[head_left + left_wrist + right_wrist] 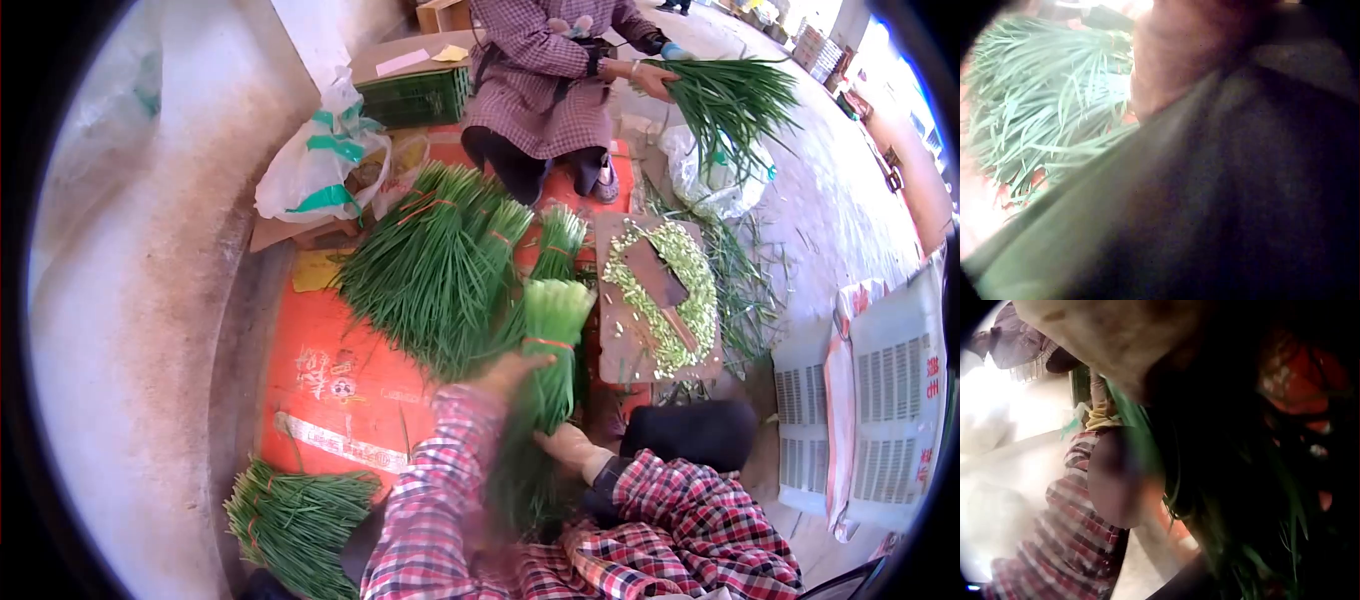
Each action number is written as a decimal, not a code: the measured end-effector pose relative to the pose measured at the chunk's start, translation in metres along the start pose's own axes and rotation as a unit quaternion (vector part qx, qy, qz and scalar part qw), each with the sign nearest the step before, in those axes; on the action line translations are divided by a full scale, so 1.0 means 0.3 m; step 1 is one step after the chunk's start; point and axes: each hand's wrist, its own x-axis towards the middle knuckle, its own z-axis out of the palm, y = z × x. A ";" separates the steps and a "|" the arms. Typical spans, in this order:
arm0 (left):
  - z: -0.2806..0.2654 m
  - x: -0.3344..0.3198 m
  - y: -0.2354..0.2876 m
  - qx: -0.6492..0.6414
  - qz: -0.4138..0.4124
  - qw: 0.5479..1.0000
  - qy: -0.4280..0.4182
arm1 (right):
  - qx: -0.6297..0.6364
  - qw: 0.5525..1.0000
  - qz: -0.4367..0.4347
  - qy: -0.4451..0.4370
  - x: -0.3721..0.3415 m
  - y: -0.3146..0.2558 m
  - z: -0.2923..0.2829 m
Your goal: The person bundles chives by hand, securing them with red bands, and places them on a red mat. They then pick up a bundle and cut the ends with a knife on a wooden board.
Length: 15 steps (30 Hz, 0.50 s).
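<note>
A bundle of garlic chives (pixel 550 345), tied with an orange band near its pale cut ends, stands tilted before me, white ends up. My left hand (pixel 503 378), slightly blurred, grips it from the left just below the band. Lower down, my right hand (pixel 572 448) holds the green leaves from the right side. The leaf tips hang in a blur toward my lap. In the left wrist view the left hand (pixel 1175 53) shows beside a heap of chives (pixel 1047 100). Dark leaves fall below the right hand (pixel 1110 337) in the right wrist view.
Tied chive bundles (pixel 430 260) lie on the red sheet (pixel 335 385), another bunch (pixel 300 525) at lower left. A cutting board (pixel 625 365) bears a cleaver (pixel 650 270) and chopped white pieces. Opposite, a person (pixel 545 90) holds chives (pixel 730 105). A pale crate (pixel 860 400) stands right.
</note>
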 end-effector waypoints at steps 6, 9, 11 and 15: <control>-0.110 0.230 -0.331 0.133 0.116 0.983 -0.056 | 0.114 0.974 -0.181 0.072 0.339 -0.256 -0.363; -0.234 0.023 0.112 0.147 -0.009 0.987 -0.065 | 0.339 0.904 -0.021 0.260 0.657 -0.419 -0.459; -0.391 0.016 0.209 0.076 0.076 0.994 0.015 | 0.538 0.806 -0.068 0.237 0.998 -0.143 -0.386; -0.694 0.154 0.468 0.066 0.238 0.919 0.307 | 0.397 0.863 0.169 0.264 1.046 -0.351 -0.406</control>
